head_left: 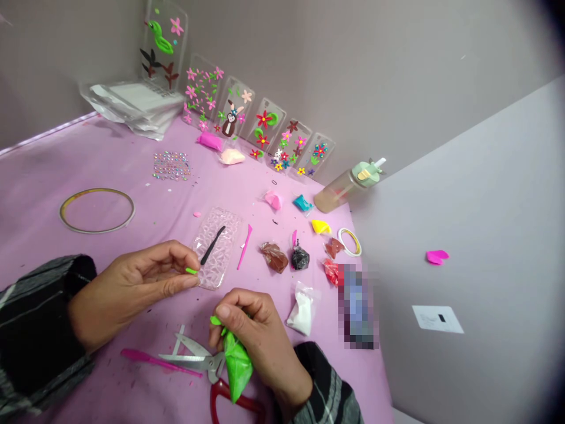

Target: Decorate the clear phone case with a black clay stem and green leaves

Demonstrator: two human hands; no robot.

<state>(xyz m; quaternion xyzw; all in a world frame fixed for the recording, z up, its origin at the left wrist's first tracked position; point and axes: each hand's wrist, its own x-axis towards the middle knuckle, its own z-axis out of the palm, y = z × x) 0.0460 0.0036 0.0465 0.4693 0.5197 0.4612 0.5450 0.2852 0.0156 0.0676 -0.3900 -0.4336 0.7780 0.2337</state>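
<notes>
A small piece of bright green clay point(191, 271) is pinched between the thumb and fingertips of my left hand point(150, 277). My right hand point(251, 324) grips a bag of green clay point(238, 365), which hangs down from the fingers with a bit of clay showing at its top. Beyond my left fingertips lies a clear patterned phone case point(227, 235) with a black modelling tool point(212, 244) across it. Open scissors point(216, 365) with red handles rest beneath the green bag, and a pink modelling tool point(161, 361) lies by their blades.
Bags of brown point(274, 257), black point(300, 258) and white clay point(302, 312) lie to the right. Decorated clear cases point(265, 126) lean on the wall beside a bottle point(342, 189). A tape ring point(97, 230) and a gem sheet point(171, 165) sit at left. A pixelated object point(358, 306) is at right.
</notes>
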